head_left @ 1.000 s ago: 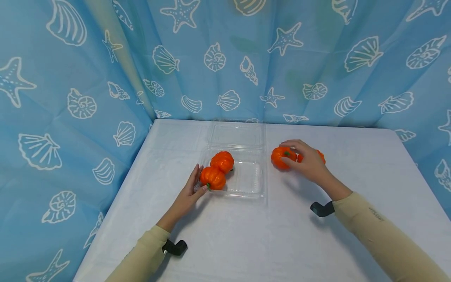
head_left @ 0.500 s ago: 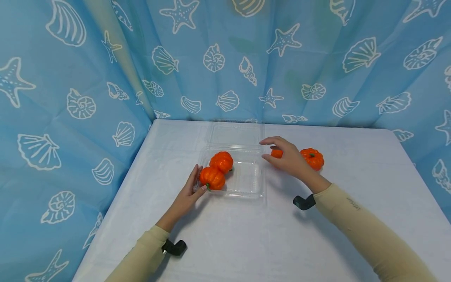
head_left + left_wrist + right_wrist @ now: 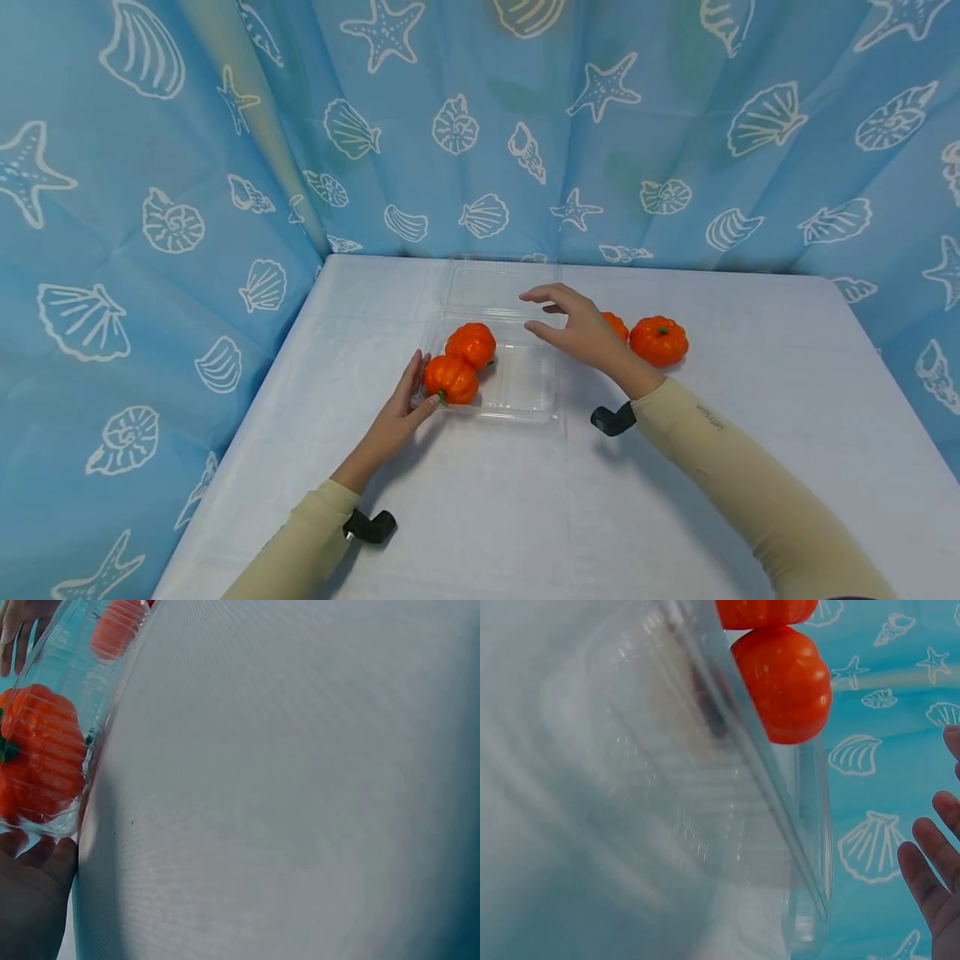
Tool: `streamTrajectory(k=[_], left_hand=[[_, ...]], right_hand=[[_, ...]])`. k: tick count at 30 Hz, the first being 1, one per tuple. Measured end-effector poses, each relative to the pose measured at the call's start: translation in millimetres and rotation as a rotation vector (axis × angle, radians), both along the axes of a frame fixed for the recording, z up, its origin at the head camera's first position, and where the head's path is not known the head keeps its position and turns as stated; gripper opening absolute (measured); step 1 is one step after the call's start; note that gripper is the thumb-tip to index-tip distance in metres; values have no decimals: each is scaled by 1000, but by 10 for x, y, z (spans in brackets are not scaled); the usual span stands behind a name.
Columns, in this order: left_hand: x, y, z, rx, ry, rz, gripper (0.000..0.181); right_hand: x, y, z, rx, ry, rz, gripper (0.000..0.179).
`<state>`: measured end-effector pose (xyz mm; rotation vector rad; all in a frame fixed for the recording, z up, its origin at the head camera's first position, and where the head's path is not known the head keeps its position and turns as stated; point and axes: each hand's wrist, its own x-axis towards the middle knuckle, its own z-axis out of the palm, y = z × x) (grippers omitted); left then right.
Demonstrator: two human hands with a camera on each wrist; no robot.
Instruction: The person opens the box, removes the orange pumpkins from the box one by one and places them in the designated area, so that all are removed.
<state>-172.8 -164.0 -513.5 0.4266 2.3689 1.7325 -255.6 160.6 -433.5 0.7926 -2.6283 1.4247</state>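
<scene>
Two small orange pumpkins with green stems sit in the left half of a clear plastic clamshell box [image 3: 528, 379], a front pumpkin [image 3: 452, 380] and a rear pumpkin [image 3: 471, 345]. My left hand [image 3: 390, 425] rests against the box's left end, thumb at the front corner beside the front pumpkin. In the left wrist view its fingers [image 3: 60, 862] touch the box's end wall. My right hand [image 3: 573, 329] hovers over the box's right side, fingers apart and nothing between them. Right of it are a partly hidden pumpkin [image 3: 617, 323] and a fully visible pumpkin [image 3: 659, 342].
The box's lid [image 3: 487, 285] lies folded back toward the rear edge of the white-covered table [image 3: 480, 517]. A blue shell-patterned curtain [image 3: 637, 150] hangs behind and along the left. Dark cameras are strapped to both wrists.
My right hand has moved left from the pumpkins on the table to above the box, carrying nothing. The left hand and the box have stayed in place.
</scene>
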Motion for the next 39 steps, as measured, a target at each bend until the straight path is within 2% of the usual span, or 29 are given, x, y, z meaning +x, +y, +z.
streamTrajectory(k=[15,28,33,39], left_hand=[[1,4,11,9,6,-11,82],[0,-7,-3,2,13,-7,81],[-9,-8,-18,-1,22,-5,80],[-7,-20,-40,21,24,-17,81]], right_hand=[[-80,-421,6,8,-17,147,42],[-62,-672,-37,70,-130,362,48],[-28,-744,-58,96,-128,404,48],[11,-826,-96,184,-90,426,47]])
